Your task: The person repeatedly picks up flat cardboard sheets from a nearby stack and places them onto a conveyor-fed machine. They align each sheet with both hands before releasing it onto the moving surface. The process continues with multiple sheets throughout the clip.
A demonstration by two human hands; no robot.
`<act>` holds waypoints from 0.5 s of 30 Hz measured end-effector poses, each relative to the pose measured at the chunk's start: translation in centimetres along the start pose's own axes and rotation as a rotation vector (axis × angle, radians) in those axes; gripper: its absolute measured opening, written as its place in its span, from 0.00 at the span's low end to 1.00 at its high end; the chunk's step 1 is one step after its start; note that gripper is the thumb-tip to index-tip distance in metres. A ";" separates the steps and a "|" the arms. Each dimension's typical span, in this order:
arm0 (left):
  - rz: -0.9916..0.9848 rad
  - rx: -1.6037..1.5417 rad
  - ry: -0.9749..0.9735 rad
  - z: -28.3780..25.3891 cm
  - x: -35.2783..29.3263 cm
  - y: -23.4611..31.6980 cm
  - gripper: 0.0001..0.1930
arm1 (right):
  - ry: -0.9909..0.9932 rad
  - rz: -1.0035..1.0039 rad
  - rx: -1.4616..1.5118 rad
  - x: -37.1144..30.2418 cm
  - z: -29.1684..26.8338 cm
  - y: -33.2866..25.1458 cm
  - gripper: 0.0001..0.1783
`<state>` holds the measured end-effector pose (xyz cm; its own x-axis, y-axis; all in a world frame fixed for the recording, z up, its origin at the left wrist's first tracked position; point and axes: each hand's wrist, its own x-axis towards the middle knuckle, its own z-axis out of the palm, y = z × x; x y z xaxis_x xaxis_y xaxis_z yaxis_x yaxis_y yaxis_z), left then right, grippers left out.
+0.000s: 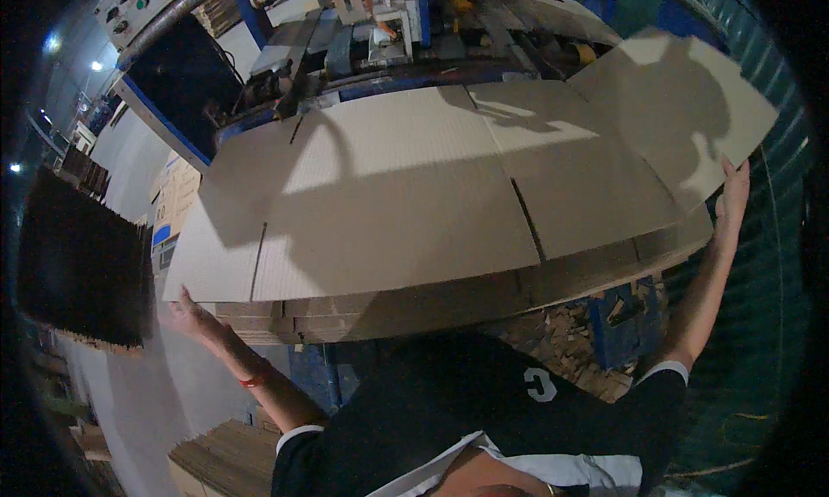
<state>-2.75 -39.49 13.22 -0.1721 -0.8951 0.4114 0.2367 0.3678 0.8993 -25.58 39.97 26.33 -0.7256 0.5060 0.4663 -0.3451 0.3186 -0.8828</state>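
Note:
A wide, slotted cardboard sheet (389,212) stretches across the view in front of me, its right panel bent upward. My left hand (192,316) is closed on its near left corner. At the far right, my right hand (734,189) grips the edge of the raised panel. Several more cardboard sheets (406,311) lie stacked beneath it, showing along the near side. The fingers under the sheet are partly hidden on both sides.
Beyond the sheet stands a machine (371,44) with rollers and belts; its control panel (142,5) is at upper left. A dark cardboard stack (82,255) stands left, another stack (229,458) lower left. Cardboard scraps (561,333) lie below, beside a green corrugated wall (777,264).

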 end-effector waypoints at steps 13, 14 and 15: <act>-0.224 0.013 -0.583 1.4 -9.1 4.8 0.15 | -0.650 -0.688 -0.379 -28.1 7.4 0.2 0.16; -0.060 -0.028 -0.862 2.6 -10.9 5.1 0.18 | -0.782 -0.772 -0.506 -28.0 7.5 0.2 0.17; 0.016 -0.025 -1.096 3.8 -12.5 5.3 0.20 | -0.881 -0.814 -0.569 -27.4 7.7 0.4 0.22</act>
<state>-3.00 -25.39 13.41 -0.9226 -0.1758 0.3432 0.2640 0.3607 0.8945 -10.38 20.06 12.76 -0.6476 -0.6042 0.4643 -0.7230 0.6797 -0.1238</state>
